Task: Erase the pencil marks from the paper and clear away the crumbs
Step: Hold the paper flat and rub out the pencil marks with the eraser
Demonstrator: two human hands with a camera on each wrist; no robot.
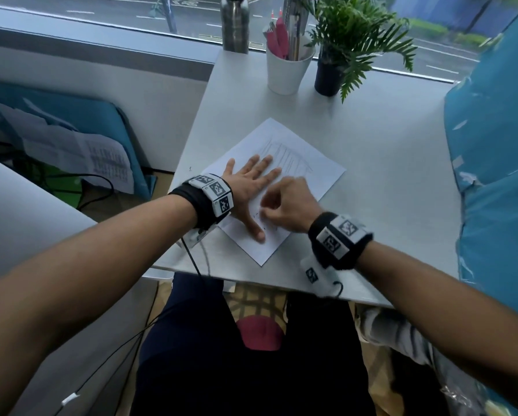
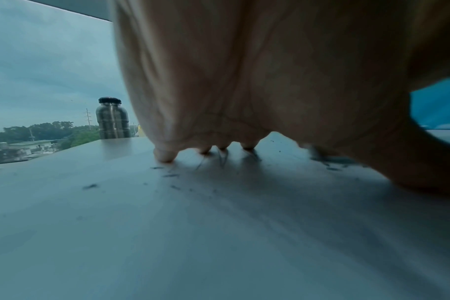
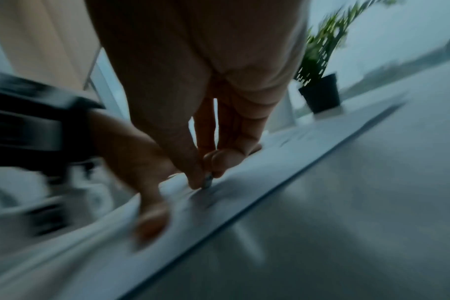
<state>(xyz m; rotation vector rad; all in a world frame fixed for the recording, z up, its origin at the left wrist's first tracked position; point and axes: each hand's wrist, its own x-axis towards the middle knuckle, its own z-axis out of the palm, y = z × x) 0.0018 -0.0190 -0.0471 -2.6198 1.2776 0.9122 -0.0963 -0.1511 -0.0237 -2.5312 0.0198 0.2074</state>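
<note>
A white sheet of paper (image 1: 314, 172) lies askew on the white table (image 1: 386, 175), with faint pencil lines (image 1: 284, 154) on its far half. My left hand (image 1: 251, 181) lies flat on the paper with straight, spread fingers and presses it down. My right hand (image 1: 284, 202) is just right of it with fingers curled. In the right wrist view its thumb and fingertips pinch a small grey eraser (image 3: 208, 181) against the paper (image 3: 244, 172). Dark eraser crumbs (image 2: 172, 176) are scattered over the sheet near my left fingertips (image 2: 164, 156).
At the table's far edge stand a steel bottle (image 1: 235, 24), a white cup of pens (image 1: 287, 67) and a potted fern (image 1: 341, 55). A blue cloth (image 1: 491, 175) covers the right side. Papers (image 1: 80, 151) lie on a blue pad left of the table.
</note>
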